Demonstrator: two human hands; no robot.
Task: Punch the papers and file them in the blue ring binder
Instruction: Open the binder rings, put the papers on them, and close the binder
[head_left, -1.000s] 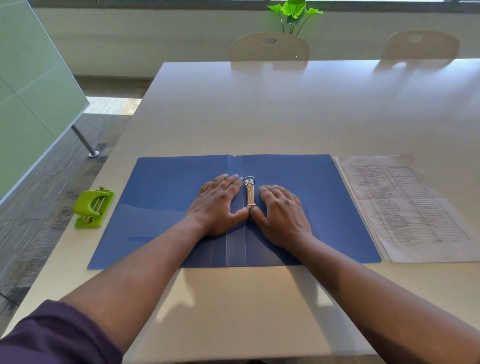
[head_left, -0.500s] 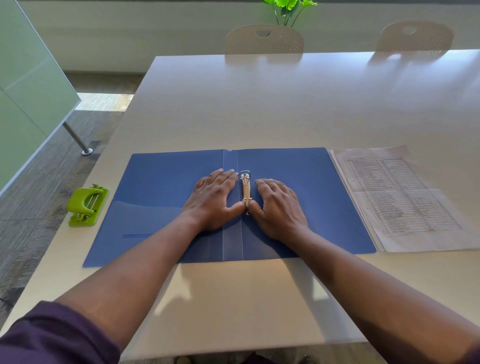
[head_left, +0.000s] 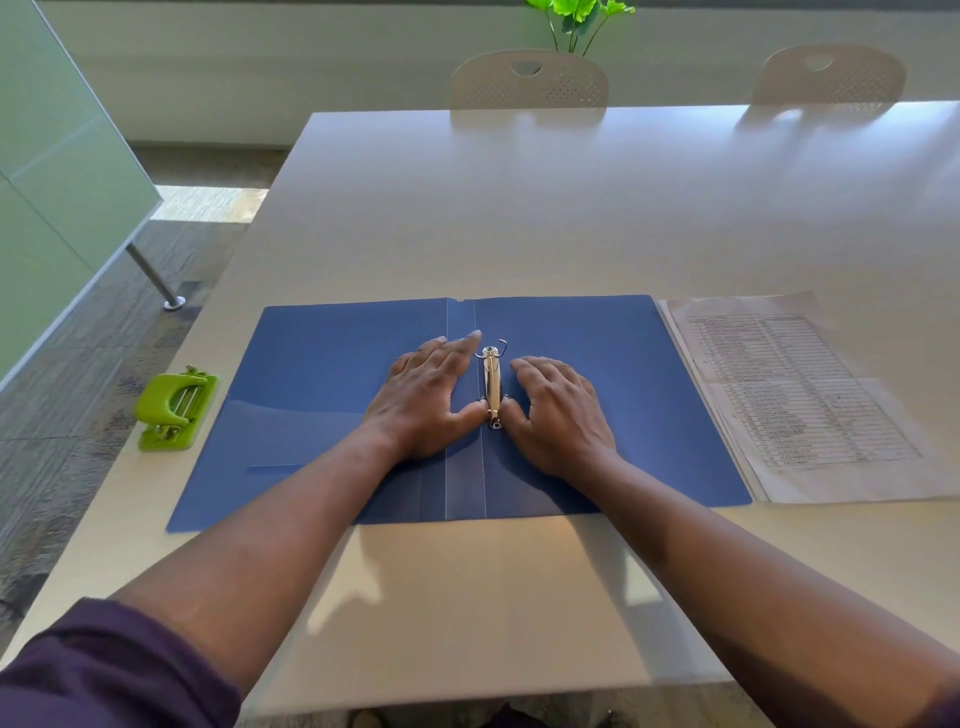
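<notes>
Hidden or hard to read: We cannot make out the print on the papers (head_left: 800, 395); we see only rows of a table. The right edge of the stack is cut off by the frame. The near ring of the ring mechanism (head_left: 491, 387) sits between the two thumbs, and we cannot tell how its prongs stand.
Far ring: We see its two prongs standing apart at the top.
Blue ring binder (head_left: 322, 395): It lies flat and open on the table (head_left: 519, 208), near the front edge, spine running away from us. We see no sheets on the rings. A low pocket runs across the left cover; we cannot tell whether anything is in it.
Left hand (head_left: 426, 400): Flat on the left cover, fingers straight and together, thumb tip touching the near end of the metal bar. It grips nothing.
Right hand (head_left: 558, 415): Palm down on the right cover, fingers slightly bent, thumb tip against the same end from the other side. It grips nothing.
Papers: They lie on the table just beside the binder's right edge, outside the binder.
Hole punch (head_left: 176, 408): Green, on the table just left of the binder.
Far side: Two chairs (head_left: 529, 80) at the table's far edge, and a green plant (head_left: 576, 15) cut off at the top.
</notes>
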